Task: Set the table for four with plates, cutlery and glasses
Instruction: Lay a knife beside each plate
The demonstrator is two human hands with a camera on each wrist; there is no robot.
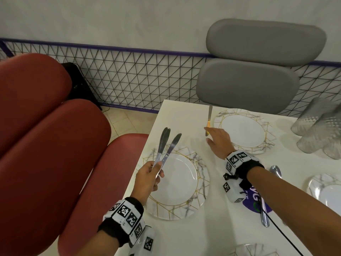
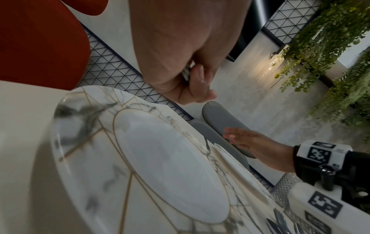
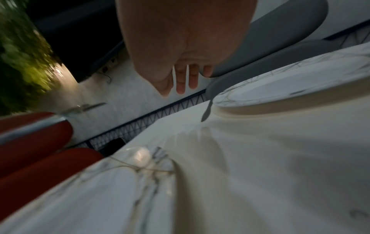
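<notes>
My left hand (image 1: 149,178) grips three steel knives (image 1: 166,145) by their handles, blades fanned upward over the near marble-patterned plate (image 1: 201,174). In the left wrist view the fingers (image 2: 197,79) curl round the knife handles (image 2: 186,73). A fourth knife (image 1: 209,119) lies on the white table (image 1: 184,119), just left of the far plate (image 1: 265,141). My right hand (image 1: 217,139) hovers at that knife's handle end, fingers straight and holding nothing. The right wrist view shows the right hand (image 3: 184,63) with spread fingers, above the lying knife (image 3: 207,109).
Several textured glasses (image 1: 317,126) stand stacked at the far right. A spoon (image 1: 275,170) and more cutlery (image 1: 263,215) lie near a third plate (image 1: 324,189); a fourth plate (image 1: 254,250) shows at the bottom edge. Red chairs (image 1: 46,145) flank the left, a grey chair (image 1: 247,85) the far side.
</notes>
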